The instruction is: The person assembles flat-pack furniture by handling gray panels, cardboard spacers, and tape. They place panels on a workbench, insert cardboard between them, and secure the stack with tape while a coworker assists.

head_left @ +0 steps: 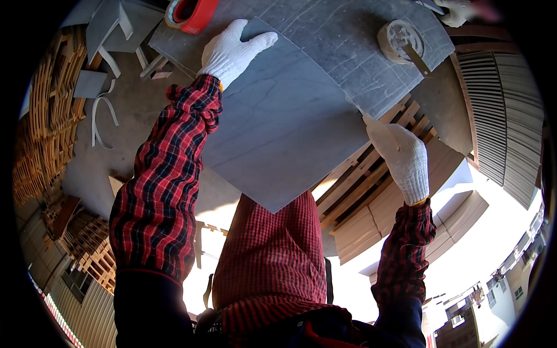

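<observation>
A grey marbled tile [284,116], flat and square-cornered, spans between my two gloved hands, one corner pointing down over my red checked clothing. My left hand [232,52], in a white knit glove, holds its upper left edge; the thumb is spread along the face. At the right corner my right hand [400,153], gloved too, grips the tile with its fingers pressed to the edge. Part of the fingers is hidden. The tile's far edge lies over or against a dark marbled tabletop [348,35]; whether it rests there I cannot tell.
A tub of pale paste [400,40] with a putty knife [416,60] stands on the tabletop. A red tape roll [194,14] is at its left edge. Another person's gloved hand [458,11] shows top right. Wooden pallets [52,116] and stacked boards [360,235] stand around.
</observation>
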Tool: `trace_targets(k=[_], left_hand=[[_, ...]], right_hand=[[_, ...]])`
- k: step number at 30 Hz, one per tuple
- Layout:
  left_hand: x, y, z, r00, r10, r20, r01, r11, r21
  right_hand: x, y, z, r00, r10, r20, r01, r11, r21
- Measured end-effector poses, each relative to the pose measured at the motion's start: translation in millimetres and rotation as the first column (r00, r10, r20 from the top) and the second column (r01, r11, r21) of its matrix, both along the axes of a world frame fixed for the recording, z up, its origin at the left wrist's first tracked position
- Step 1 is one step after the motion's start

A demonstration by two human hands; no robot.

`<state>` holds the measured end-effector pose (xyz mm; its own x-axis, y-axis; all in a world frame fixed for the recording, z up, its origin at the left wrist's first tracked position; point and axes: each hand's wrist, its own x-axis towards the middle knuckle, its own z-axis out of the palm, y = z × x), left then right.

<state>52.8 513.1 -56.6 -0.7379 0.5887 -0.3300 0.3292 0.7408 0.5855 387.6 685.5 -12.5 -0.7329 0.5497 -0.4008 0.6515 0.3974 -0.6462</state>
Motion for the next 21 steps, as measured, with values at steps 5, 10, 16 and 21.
trace_targets(k=[5, 10, 16, 21], left_hand=[[-4, -3, -11, 0.996, 0.008, -0.088, -0.011, 0.999, -0.032], [-1, 1, 2, 1.0, -0.005, 0.016, 0.005, 1.0, -0.015], [-2, -1, -6, 1.0, 0.007, -0.02, -0.007, 1.0, -0.009], [-5, -2, -10, 1.0, -0.002, -0.012, 0.001, 0.999, -0.041]], right_hand=[[-4, -1, 4, 1.0, 0.017, -0.01, -0.017, 1.0, 0.003], [-4, 0, 2, 1.0, 0.006, -0.005, -0.006, 1.0, -0.014], [-6, 0, 3, 1.0, 0.005, -0.018, -0.005, 0.999, -0.035], [-7, 0, 4, 1.0, 0.009, 0.006, -0.008, 0.999, -0.032]])
